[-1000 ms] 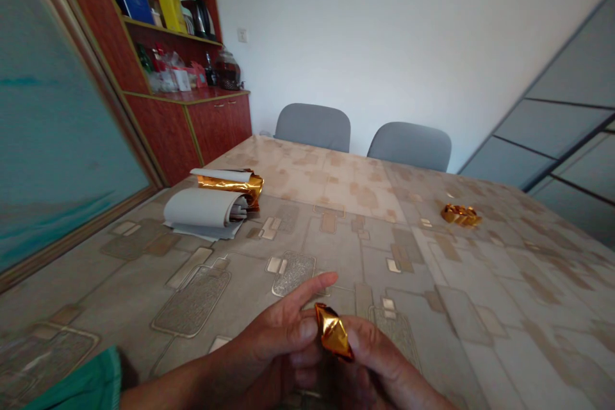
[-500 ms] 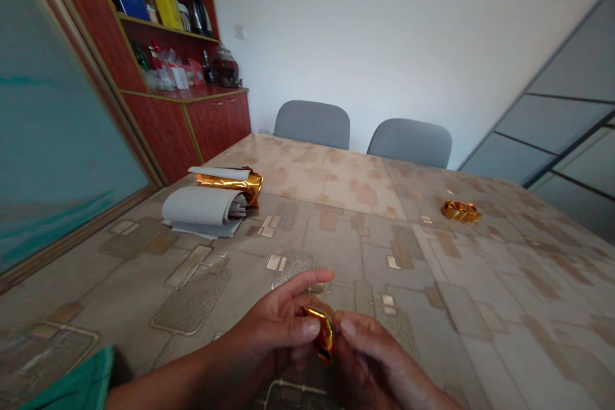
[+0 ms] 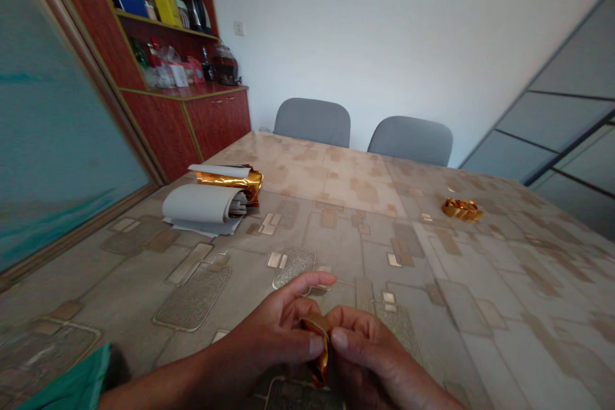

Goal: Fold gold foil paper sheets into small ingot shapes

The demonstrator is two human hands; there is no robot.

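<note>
Both hands meet low over the patterned table (image 3: 336, 218): the left hand (image 3: 273, 339) and right hand (image 3: 369, 352) pinch a small folded piece of gold foil paper (image 3: 321, 349) between thumbs and fingertips, the left forefinger stretched out. No writing is legible anywhere. A stack of curled foil sheets (image 3: 211, 202) lies well apart.

free: table (image 3: 365, 250) centre ahead | blocked: paper stack (image 3: 204, 208) far-left, gold pieces (image 3: 461, 209) far-right

Gold foil piece (image 3: 321, 351); beige-grey block-patterned tablecloth (image 3: 432, 282); grey chairs (image 3: 312, 120).
</note>
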